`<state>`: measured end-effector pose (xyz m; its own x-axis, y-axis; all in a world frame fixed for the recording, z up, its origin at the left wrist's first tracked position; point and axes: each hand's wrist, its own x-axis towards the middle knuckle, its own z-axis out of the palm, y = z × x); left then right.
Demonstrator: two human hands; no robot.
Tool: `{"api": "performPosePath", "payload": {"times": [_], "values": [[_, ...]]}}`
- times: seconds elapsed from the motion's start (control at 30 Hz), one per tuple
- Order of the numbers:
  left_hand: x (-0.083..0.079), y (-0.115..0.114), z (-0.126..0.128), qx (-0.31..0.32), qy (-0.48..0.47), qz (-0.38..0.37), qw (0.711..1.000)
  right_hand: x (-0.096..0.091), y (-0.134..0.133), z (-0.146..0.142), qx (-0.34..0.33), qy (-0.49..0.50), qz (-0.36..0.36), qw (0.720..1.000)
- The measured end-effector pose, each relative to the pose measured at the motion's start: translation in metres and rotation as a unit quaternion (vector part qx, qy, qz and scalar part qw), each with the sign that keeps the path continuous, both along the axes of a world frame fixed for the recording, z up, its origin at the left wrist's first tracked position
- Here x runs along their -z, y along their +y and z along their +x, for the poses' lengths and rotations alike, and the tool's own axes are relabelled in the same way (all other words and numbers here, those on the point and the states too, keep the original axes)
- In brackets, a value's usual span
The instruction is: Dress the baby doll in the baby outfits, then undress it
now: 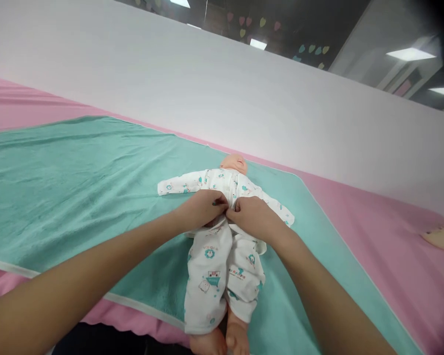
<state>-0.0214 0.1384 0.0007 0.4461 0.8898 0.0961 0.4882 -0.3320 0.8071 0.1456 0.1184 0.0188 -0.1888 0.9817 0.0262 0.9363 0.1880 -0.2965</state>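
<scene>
The dressed doll lay on its back across the green blanket, arms spread aside, leaving its front within reach of the left hand and right hand, both seemingly pinching the white top near the waist

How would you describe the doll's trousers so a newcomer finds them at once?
Start at the teal blanket on the pink sheet and find the doll lying on it. Just below the left hand and right hand at its waist are the trousers: white with teal prints. The top matches in colour, but only the trousers have two legs, with bare feet showing.
</scene>
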Motion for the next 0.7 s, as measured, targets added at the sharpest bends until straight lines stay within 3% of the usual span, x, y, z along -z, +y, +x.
{"api": "performPosePath", "payload": {"times": [0.13,0.27,0.33,0.47,0.7], "values": [[0.015,-0.004,0.000,-0.047,0.018,0.152,0.987,0.001,0.009,0.004,-0.008,0.039,-0.022,0.999],[0.022,-0.005,0.001,-0.050,0.036,0.186,0.981,0.003,0.014,0.008,0.014,0.144,-0.074,0.987],[0.021,-0.006,0.002,-0.039,0.036,0.190,0.980,0.004,0.013,0.011,0.007,0.244,-0.124,0.962],[0.014,-0.007,0.002,-0.043,-0.017,0.147,0.988,0.006,0.009,0.017,-0.026,0.399,-0.156,0.903],[0.009,-0.011,0.003,-0.005,-0.150,-0.008,0.989,0.013,0.007,0.014,-0.077,0.421,-0.133,0.894]]}}
